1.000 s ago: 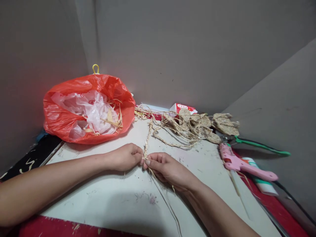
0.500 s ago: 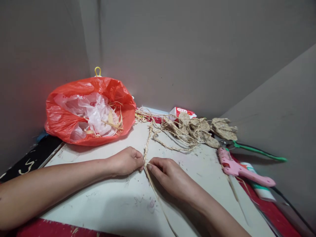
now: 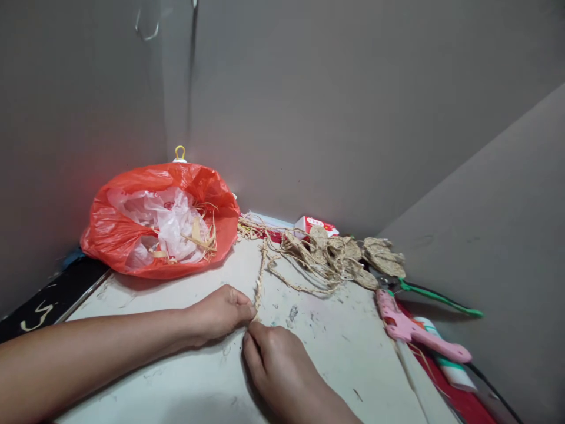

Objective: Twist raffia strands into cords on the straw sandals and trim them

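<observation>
Room on table (image 3: 353, 353) between right hand (image 3: 282, 360) and glue gun (image 3: 412, 331); bag (image 3: 115, 232) blocks far left, woven pieces (image 3: 349, 250) far right.

On your left sits a red plastic bag (image 3: 113, 237). Your right side has a pink glue gun (image 3: 402, 325) near a green-handled tool (image 3: 441, 299).

The head camera faces forward and down toward the grey wall (image 3: 318, 118); the tabletop (image 3: 339, 335) lies near; height unclear.

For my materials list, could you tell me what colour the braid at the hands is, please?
The braid is pale straw-beige, best seen in the head view.
</observation>
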Motion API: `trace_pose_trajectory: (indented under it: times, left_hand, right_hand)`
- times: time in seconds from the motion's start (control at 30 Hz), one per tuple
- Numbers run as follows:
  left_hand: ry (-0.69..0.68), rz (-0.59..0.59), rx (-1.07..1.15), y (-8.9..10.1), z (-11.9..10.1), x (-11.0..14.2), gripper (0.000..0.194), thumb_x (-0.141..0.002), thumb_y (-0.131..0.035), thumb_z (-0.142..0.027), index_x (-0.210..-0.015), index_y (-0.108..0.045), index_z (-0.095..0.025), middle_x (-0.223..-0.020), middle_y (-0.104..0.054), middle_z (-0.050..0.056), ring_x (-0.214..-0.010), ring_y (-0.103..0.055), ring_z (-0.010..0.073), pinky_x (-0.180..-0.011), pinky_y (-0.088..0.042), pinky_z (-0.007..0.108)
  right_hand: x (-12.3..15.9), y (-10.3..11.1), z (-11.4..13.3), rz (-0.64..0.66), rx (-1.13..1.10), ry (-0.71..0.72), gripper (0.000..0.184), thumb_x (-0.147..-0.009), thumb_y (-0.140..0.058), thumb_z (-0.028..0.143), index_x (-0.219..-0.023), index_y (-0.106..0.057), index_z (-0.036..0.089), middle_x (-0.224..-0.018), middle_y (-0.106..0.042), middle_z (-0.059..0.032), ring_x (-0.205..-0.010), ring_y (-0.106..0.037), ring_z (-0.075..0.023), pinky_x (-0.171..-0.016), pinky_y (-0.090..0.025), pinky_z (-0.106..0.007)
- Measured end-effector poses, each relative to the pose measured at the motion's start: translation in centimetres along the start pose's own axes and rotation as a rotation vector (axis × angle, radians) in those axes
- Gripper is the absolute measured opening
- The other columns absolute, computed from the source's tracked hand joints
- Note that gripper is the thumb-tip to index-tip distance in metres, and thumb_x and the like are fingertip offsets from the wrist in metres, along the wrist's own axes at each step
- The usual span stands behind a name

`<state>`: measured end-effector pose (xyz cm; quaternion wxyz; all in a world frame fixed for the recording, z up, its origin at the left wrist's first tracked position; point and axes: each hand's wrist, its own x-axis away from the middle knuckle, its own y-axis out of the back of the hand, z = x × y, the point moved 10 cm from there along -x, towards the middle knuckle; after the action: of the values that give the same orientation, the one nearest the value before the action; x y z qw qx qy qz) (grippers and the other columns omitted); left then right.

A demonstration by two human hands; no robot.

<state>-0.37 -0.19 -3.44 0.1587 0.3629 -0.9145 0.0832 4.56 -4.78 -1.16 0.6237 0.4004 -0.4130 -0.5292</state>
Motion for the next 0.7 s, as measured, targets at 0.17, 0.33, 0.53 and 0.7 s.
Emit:
trace_pose_trajectory:
  times: [0.17, 0.33, 0.53, 0.7]
  left_hand:
    - [0.011, 0.046, 0.088, -0.6, 0.5, 0.0, 0.036, -0.076, -0.051, -0.040, -0.051, -0.036, -0.020, -0.036, -0.027, -0.009, -0.032, -0.018, 0.0056, -0.035, -0.011, 0.024]
    - [-0.023, 0.000, 0.031, -0.5, 0.2, 0.1, 0.028, -0.075, -0.057, -0.041, -0.064, -0.053, -0.015, -0.040, -0.035, -0.009, -0.035, -0.021, 0.0046, -0.038, -0.012, 0.022]
    - [-0.094, 0.022, 0.066, -0.5, -0.4, -0.3, 0.036, -0.074, -0.060, -0.048, -0.064, -0.052, -0.014, -0.046, -0.039, -0.007, -0.042, -0.025, 0.0046, -0.043, -0.016, 0.021]
    - [-0.078, -0.003, 0.052, -0.2, -0.4, -0.1, 0.037, -0.075, -0.059, -0.052, -0.067, -0.052, -0.016, -0.041, -0.032, -0.010, -0.039, -0.019, 0.0054, -0.042, -0.011, 0.023]
  right_hand:
    - [-0.2, 0.1, 0.2, -0.011, 0.075, 0.009, 0.029, -0.088, -0.035, 0.019, -0.081, -0.063, 0.015, -0.071, -0.070, -0.0116, -0.061, -0.063, -0.0189, -0.054, -0.027, -0.029]
    - [0.7, 0.8, 2.4, 0.038, 0.079, 0.085, 0.025, -0.084, -0.040, 0.018, -0.083, -0.065, 0.015, -0.076, -0.071, -0.0125, -0.061, -0.061, -0.0184, -0.055, -0.030, -0.028]
    - [2.2, 3.1, 4.9, 0.160, -0.372, 0.269, 0.023, -0.078, -0.056, 0.026, -0.057, -0.055, 0.017, -0.047, -0.046, 0.0042, -0.045, -0.037, -0.0074, -0.047, -0.026, -0.021]
    - [-0.5, 7.1, -3.8, -0.429, -0.744, -0.071, 0.038, -0.088, -0.045, 0.043, -0.061, -0.050, 0.017, -0.051, -0.045, 0.0035, -0.050, -0.041, -0.0090, -0.049, -0.030, -0.021]
